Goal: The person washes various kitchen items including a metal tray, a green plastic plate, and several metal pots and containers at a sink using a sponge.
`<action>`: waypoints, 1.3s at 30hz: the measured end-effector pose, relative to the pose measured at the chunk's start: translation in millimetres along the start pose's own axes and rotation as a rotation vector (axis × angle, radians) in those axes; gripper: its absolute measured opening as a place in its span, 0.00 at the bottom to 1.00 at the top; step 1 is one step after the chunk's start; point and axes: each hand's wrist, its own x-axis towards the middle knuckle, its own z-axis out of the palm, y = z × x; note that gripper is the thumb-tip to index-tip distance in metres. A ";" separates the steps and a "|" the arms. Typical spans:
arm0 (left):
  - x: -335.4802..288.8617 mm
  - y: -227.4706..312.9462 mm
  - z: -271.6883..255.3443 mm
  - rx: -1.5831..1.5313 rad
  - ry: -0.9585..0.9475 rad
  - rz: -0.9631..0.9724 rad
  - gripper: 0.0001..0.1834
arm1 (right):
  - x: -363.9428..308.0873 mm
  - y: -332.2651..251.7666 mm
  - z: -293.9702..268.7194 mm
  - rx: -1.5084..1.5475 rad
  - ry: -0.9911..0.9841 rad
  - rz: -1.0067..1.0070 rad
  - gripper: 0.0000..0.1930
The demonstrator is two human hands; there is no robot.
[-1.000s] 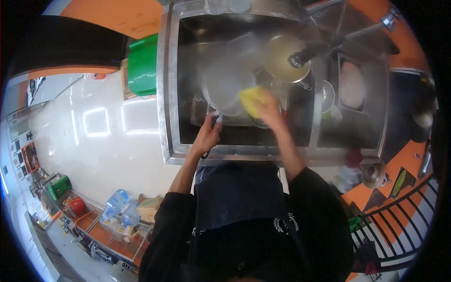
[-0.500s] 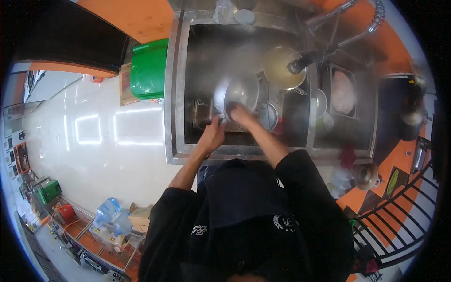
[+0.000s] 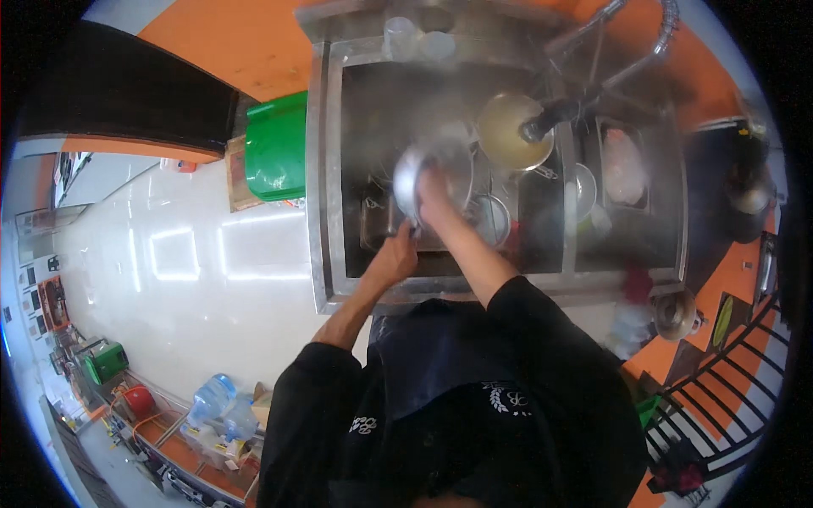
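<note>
With the tilted pan [image 3: 407,188] inside the sink [image 3: 320,195], the left hand [image 3: 395,258] clamped on it and the right hand [image 3: 434,195] within it, grip too blurred to tell, excess pressure could twist the pan loose against the pot [image 3: 501,127] toward the sink's far side.

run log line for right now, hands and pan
left hand: grips pan | right hand: inside pan, blurred | pan: tilted, over sink
</note>
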 end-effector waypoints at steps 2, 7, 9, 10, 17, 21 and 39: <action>16.0 20.2 -23.8 0.040 0.006 0.044 0.21 | -4.1 3.3 -21.5 -0.576 -0.409 -0.304 0.16; 24.5 10.2 -31.7 -0.077 -0.118 -0.131 0.23 | 54.9 -10.3 -104.7 -1.424 -0.676 -0.739 0.17; 13.8 14.1 -19.5 -0.108 -0.160 -0.186 0.23 | 70.7 -23.4 -104.4 -1.707 -0.590 -1.008 0.18; 9.6 19.5 -21.1 -0.139 -0.184 -0.221 0.22 | 55.4 -47.7 -82.4 -1.593 -0.537 -0.818 0.18; 23.6 14.9 -9.5 0.042 -0.058 -0.072 0.20 | 32.8 19.6 -24.5 -0.586 -0.402 -0.533 0.21; 23.6 26.6 -43.6 -0.300 -0.187 -0.390 0.21 | 13.1 -2.1 -68.7 -1.248 -0.748 -0.497 0.20; 9.4 65.6 -44.9 -0.166 -0.341 -0.486 0.21 | 31.8 -25.0 -106.4 -1.822 -0.498 -0.841 0.16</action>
